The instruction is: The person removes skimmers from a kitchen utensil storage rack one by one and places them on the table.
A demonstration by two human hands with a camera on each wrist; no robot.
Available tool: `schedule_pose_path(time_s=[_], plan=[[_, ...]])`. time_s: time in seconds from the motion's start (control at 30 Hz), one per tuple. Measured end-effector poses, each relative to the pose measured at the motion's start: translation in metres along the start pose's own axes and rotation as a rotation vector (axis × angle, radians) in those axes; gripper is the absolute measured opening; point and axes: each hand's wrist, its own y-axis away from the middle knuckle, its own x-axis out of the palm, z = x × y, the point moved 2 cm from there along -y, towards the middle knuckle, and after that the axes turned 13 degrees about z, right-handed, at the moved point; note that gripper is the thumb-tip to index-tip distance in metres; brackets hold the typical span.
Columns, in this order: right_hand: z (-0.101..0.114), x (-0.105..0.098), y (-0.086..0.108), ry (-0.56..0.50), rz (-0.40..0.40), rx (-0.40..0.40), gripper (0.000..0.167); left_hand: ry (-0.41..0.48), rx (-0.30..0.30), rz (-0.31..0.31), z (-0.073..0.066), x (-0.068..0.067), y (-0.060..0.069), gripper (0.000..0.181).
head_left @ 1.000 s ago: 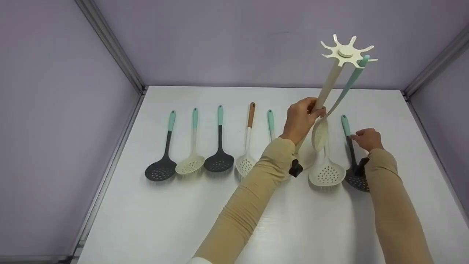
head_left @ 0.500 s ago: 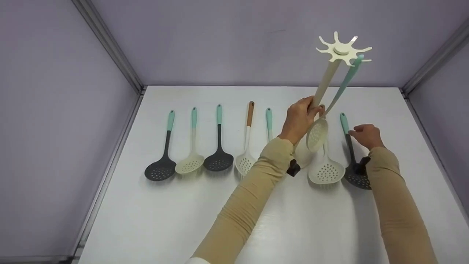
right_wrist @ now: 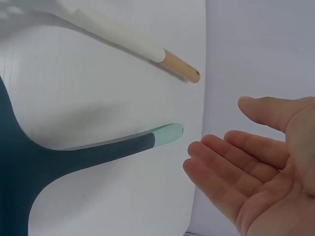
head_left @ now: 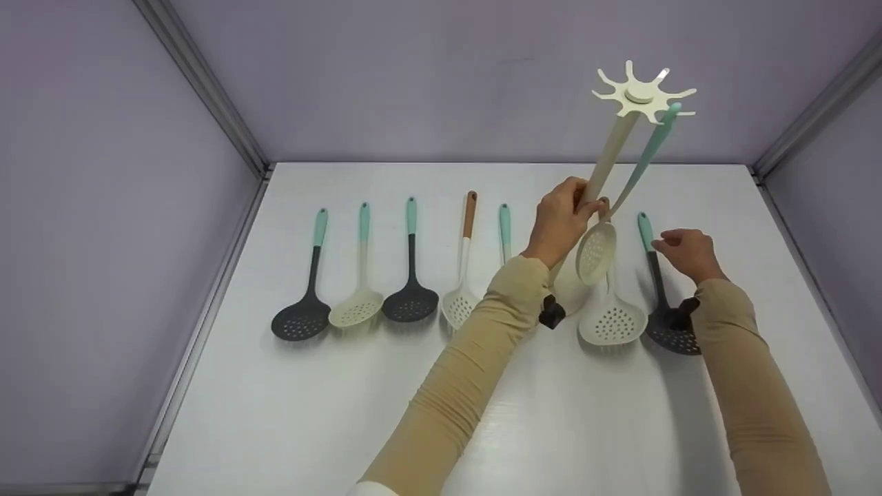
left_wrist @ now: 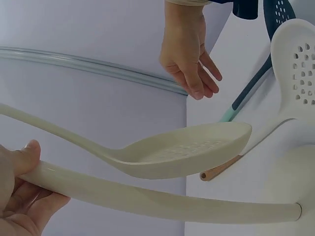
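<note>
My left hand point(head_left: 561, 217) grips the pole of a cream utensil rack point(head_left: 610, 162) with a star-shaped, several-armed top. From one arm hangs a cream skimmer point(head_left: 597, 253) with a mint handle, its bowl beside my left hand. My right hand point(head_left: 689, 253) holds nothing; in the right wrist view its fingers are extended and slightly bent, thumb apart. It hovers near the mint handle of a dark skimmer point(head_left: 665, 324) lying at the right of the row. A white skimmer point(head_left: 613, 322) with a brown handle lies between the rack and that dark skimmer.
More skimmers lie in a row to the left: a dark one point(head_left: 301, 320), a cream one point(head_left: 357, 308), another dark one point(head_left: 411, 303), a white one with a brown handle point(head_left: 469, 217), and one with a mint handle point(head_left: 505, 224), partly hidden by my left arm. Grey walls point(head_left: 413, 83) surround the white table point(head_left: 331, 420).
The hanging skimmer has turned, showing more of its perforated bowl. My right hand has risen slightly away from the dark skimmer. My left hand keeps gripping the pole.
</note>
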Motion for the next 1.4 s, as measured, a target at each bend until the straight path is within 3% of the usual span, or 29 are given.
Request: schedule_pose_path(time_s=[0.27,0.47,0.77,1.4], plan=[[0.022,-0.002,0.015,0.009,-0.072,-0.109,0.048,0.052,-0.026,-0.044,0.003,-0.001,0.000,0.031],[0.034,-0.003,0.028,0.026,-0.126,-0.186,0.046,0.075,-0.029,-0.021,0.004,0.000,-0.001,0.030],[0.050,0.001,0.038,0.017,-0.173,-0.238,0.042,-0.010,-0.010,-0.007,0.005,-0.003,0.000,0.032],[0.081,-0.003,0.058,-0.048,-0.297,-0.326,0.036,-0.061,-0.025,-0.005,0.005,-0.001,0.001,0.035]])
